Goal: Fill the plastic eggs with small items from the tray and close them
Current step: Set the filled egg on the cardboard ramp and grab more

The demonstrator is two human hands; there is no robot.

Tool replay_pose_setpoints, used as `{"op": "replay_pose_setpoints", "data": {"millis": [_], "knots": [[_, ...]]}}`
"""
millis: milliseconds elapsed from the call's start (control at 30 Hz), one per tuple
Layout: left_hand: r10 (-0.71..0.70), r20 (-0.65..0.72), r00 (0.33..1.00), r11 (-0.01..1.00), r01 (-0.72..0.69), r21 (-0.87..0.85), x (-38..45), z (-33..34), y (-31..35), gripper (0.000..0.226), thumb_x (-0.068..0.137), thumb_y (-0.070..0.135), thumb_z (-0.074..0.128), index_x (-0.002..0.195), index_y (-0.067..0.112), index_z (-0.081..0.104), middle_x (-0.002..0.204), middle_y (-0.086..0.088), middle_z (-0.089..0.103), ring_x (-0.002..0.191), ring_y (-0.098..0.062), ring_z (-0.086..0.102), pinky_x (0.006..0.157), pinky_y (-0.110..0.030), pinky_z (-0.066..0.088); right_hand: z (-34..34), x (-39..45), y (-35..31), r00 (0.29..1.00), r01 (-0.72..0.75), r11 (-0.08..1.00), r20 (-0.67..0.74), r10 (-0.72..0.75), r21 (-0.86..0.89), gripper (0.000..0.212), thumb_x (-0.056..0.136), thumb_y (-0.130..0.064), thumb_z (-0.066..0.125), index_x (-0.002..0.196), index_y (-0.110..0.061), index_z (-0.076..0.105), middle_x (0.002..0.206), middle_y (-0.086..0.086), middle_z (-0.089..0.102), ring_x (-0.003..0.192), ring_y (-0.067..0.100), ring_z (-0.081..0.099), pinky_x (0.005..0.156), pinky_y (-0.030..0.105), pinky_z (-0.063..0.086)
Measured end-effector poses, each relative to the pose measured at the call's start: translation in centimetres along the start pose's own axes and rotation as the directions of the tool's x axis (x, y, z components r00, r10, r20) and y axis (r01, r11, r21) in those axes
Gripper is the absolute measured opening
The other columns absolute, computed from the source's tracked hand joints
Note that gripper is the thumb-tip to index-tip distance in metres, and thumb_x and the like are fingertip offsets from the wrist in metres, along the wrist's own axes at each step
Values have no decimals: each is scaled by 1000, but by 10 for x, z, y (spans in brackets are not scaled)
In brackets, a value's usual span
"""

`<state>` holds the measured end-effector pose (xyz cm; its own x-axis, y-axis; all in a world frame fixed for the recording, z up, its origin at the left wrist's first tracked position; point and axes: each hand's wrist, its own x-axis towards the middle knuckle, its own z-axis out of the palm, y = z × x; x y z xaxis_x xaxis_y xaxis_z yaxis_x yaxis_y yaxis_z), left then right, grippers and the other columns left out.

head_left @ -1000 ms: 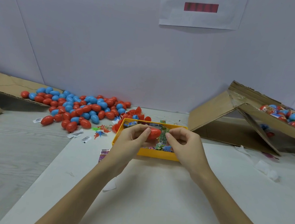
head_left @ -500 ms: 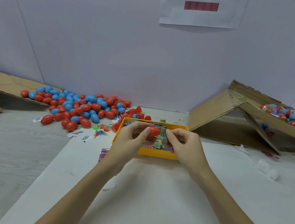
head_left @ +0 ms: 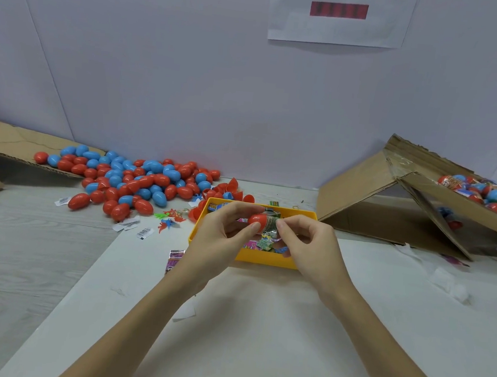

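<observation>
My left hand point(head_left: 223, 231) holds a red egg half point(head_left: 257, 218) between thumb and fingers, just above the yellow tray point(head_left: 253, 257). My right hand point(head_left: 308, 243) pinches a small green-and-white packet point(head_left: 272, 222) whose end sits at the mouth of the egg half. The tray holds several small colourful packets point(head_left: 262, 244), partly hidden by both hands.
A heap of red and blue eggs point(head_left: 135, 179) lies at the back left beside a flat cardboard sheet point(head_left: 12, 146). A tilted cardboard box point(head_left: 419, 195) at the right holds wrapped eggs point(head_left: 484, 195). Loose paper slips point(head_left: 144, 232) and small toys point(head_left: 170, 216) lie left of the tray.
Both hands have stayed above the tray. My right hand has brought the packet closer against the open egg half in my left hand.
</observation>
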<state>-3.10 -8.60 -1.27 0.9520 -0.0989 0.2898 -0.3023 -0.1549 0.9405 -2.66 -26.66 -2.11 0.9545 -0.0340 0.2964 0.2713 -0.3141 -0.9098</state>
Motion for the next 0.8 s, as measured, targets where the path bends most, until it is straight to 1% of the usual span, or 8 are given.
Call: {"op": "replay_pose_setpoints", "data": {"millis": [67, 133, 267, 433, 533, 600, 700, 800], "knots": [[14, 15, 1000, 1000, -14, 5, 0, -1, 0, 31, 94, 21, 72, 124, 27, 69, 115, 17, 72, 107, -2, 69, 82, -15, 55, 1, -1, -2, 1000, -8, 998, 4, 8, 61, 15, 98, -27, 68, 102, -15, 75, 89, -2, 76, 81, 13, 76, 65, 23, 58], [37, 29, 999, 999, -37, 3, -1, -1, -1, 35, 92, 16, 75, 125, 25, 67, 117, 17, 72, 110, -1, 68, 85, -14, 54, 3, -2, -4, 1000, -25, 989, 19, 22, 144, 13, 95, -27, 72, 102, -17, 74, 88, -2, 77, 81, 14, 77, 62, 22, 58], [48, 45, 998, 999, -47, -21, 0, 0, -3, 42, 91, 6, 75, 129, 19, 61, 118, 15, 74, 114, -2, 68, 88, -16, 54, 6, -4, -5, 1000, -19, 973, 14, 16, 231, 11, 90, -23, 78, 99, -22, 72, 87, -4, 78, 81, 12, 77, 63, 21, 59], [48, 32, 998, 999, -48, -17, 1, -1, -4, 43, 91, 9, 75, 130, 20, 61, 118, 15, 74, 113, -1, 68, 89, -17, 55, 6, -4, -5, 999, 3, 974, -33, 5, 228, 18, 89, -22, 79, 106, -17, 73, 96, -2, 77, 89, 13, 76, 71, 30, 64], [53, 32, 998, 999, -53, -6, 1, -1, -5, 45, 91, 7, 74, 132, 19, 60, 120, 13, 73, 113, 0, 68, 90, -16, 55, 6, -5, -4, 998, 35, 976, -53, -24, 214, 15, 89, -23, 79, 103, -20, 74, 91, -7, 77, 87, 10, 75, 69, 25, 62], [57, 33, 998, 998, -57, 5, 1, -1, -4, 44, 91, 7, 74, 132, 19, 60, 118, 15, 73, 112, 1, 67, 89, -15, 55, 6, -5, -4, 998, 47, 976, -61, -35, 211, 12, 90, -23, 79, 101, -22, 74, 88, -9, 77, 85, 10, 75, 68, 24, 61], [60, 40, 997, 998, -61, 21, 0, 0, -4, 43, 91, 7, 74, 130, 21, 61, 113, 24, 72, 111, 3, 67, 85, -12, 53, 6, -5, -2, 998, 46, 979, -59, -35, 199, 11, 90, -25, 79, 99, -24, 74, 88, -8, 76, 86, 13, 75, 71, 32, 64], [69, 44, 997, 997, -71, 32, 0, 0, -3, 43, 92, 7, 73, 130, 23, 61, 115, 24, 71, 112, 4, 66, 85, -12, 53, 6, -5, 0, 998, 39, 984, -55, -30, 176, 10, 89, -29, 79, 98, -26, 74, 88, -10, 76, 85, 12, 75, 73, 37, 65]]}}
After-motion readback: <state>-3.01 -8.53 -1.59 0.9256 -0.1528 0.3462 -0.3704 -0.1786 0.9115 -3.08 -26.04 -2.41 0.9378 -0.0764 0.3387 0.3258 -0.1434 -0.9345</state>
